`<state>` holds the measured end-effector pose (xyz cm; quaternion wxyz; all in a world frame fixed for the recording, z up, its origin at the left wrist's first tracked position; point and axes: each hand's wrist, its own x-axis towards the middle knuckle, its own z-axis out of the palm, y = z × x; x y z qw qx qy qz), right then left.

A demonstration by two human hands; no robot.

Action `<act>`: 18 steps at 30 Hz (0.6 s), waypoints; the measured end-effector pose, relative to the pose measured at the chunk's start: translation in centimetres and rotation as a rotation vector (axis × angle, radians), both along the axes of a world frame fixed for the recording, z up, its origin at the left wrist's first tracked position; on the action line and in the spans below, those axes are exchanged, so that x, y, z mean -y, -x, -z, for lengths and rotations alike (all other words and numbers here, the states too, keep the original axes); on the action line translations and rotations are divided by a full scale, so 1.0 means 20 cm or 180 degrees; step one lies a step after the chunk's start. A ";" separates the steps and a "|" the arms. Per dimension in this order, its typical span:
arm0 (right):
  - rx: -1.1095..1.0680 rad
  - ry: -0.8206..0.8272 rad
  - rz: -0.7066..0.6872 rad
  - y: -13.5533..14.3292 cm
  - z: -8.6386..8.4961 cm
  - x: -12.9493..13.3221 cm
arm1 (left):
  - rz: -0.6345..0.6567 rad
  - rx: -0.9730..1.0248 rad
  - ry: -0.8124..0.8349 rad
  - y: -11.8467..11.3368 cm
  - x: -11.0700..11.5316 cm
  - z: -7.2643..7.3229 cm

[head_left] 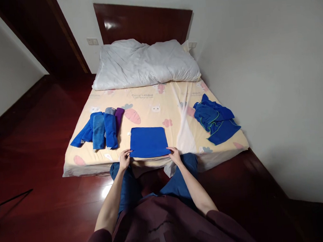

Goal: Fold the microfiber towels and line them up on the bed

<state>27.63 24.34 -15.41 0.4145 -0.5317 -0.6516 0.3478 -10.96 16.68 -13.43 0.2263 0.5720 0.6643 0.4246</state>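
Both hands (124,159) pinching blue cloth (148,141) corners

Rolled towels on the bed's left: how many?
4: side by side in the rolled towels row left of the flat blue towel: three blue, one purple; more may be hidden.

Head view, high, facing down over bed (154,99)
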 end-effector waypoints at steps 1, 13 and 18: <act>-0.0046 0.0012 -0.0013 0.00 0.00 0.00 | -0.0004 0.0027 -0.0009 0.00 0.00 0.00; -0.0662 0.0426 0.0373 0.04 0.00 -0.01 | -0.0507 0.0359 0.0078 -0.03 -0.02 0.01; -0.0688 0.0428 0.0414 0.04 0.01 0.00 | -0.0530 0.0410 0.0036 -0.04 -0.01 0.01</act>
